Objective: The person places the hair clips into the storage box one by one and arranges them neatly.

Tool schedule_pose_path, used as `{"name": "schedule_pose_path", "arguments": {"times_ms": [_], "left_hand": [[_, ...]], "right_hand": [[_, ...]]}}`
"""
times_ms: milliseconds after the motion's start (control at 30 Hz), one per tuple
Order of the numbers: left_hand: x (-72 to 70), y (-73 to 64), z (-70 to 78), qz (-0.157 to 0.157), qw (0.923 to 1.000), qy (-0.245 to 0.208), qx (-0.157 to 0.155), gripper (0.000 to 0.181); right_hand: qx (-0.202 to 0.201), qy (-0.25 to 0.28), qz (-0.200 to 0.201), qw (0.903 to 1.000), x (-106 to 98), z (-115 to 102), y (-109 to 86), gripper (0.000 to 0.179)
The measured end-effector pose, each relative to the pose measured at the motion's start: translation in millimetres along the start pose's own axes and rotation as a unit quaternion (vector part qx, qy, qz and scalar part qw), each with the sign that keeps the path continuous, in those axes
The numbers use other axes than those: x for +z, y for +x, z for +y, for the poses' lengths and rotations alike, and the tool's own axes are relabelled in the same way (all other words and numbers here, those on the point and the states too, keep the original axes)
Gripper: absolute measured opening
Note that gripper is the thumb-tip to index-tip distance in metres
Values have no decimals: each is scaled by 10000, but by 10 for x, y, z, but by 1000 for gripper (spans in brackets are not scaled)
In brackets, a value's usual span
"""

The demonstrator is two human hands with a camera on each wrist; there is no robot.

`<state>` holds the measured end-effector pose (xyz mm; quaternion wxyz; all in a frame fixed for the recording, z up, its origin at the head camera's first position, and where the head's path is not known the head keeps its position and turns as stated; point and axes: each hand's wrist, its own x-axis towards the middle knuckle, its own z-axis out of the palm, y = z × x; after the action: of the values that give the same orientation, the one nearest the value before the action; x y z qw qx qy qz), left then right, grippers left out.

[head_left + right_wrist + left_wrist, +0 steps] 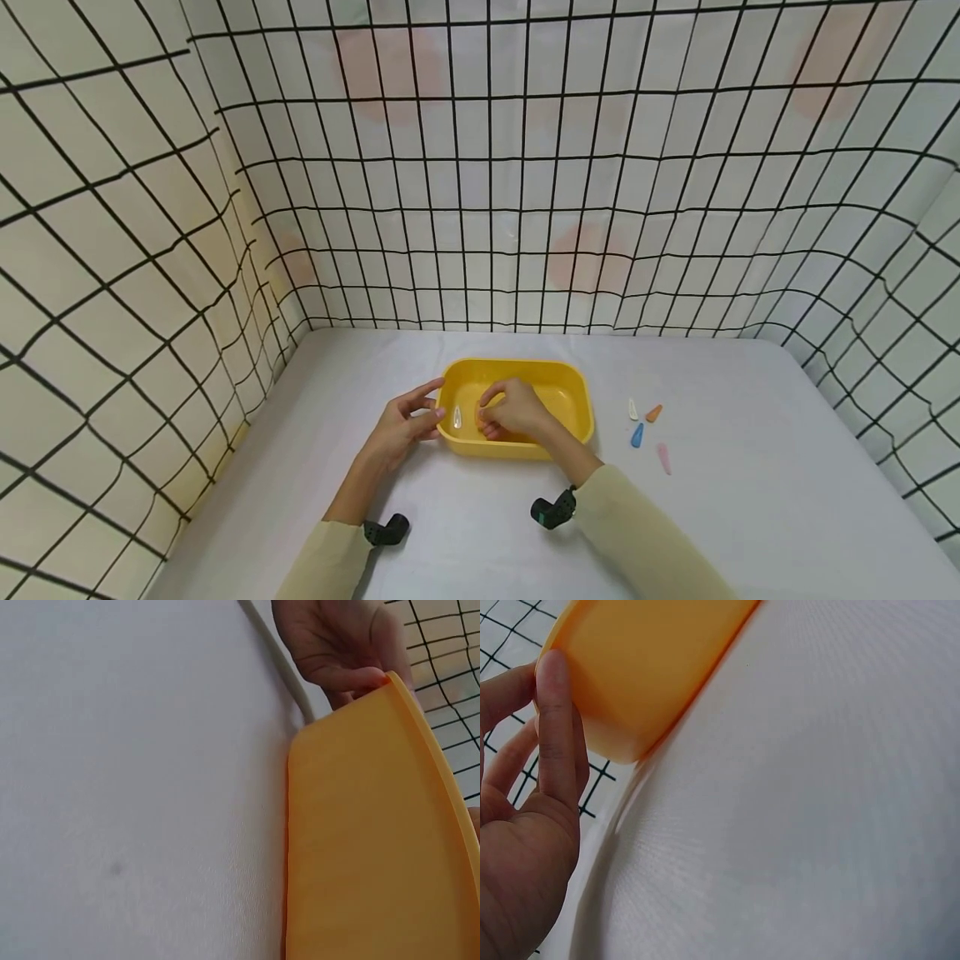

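On my head feed, the yellow plastic basin (558,404), a smooth, thin-walled oblong with rounded corners and a lipped rim, sits on the pale, faintly textured tabletop (465,517). The left hand (405,429) holds the basin's left end, thumb over the rim and fingers outside, gripping the wall; my left wrist feed shows its other fingers loosely spread. The right hand (517,410) reaches down inside the basin with its fingers bent inward and tips drawn close together; they block my view, so I can't tell whether they pinch anything. Just inside the basin's left end I see a slim white snap hair clip (457,417), a pointed teardrop frame. Off the basin's right side lie four more tapered clips, apart from one another: a cream clip (633,409), an orange clip (654,413), a glossy blue clip (637,435) and, nearest me, a longer pink clip (663,458). Behind the basin rises a black grid (490,208) over whitish sheeting.
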<state>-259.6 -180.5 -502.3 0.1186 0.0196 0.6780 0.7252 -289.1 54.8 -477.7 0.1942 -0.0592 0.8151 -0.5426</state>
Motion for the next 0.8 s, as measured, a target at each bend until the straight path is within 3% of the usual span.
{"name": "schedule_pose_path", "arguments": {"times_ms": [333, 800], "left_hand": [[-1, -5, 4, -3, 10000, -81, -16, 62], [-5, 8, -24, 15, 9999, -115, -3, 62]], "right_hand": [[352, -379, 154, 9985, 127, -121, 75, 14], [372, -481, 142, 9980, 173, -98, 135, 7]]}}
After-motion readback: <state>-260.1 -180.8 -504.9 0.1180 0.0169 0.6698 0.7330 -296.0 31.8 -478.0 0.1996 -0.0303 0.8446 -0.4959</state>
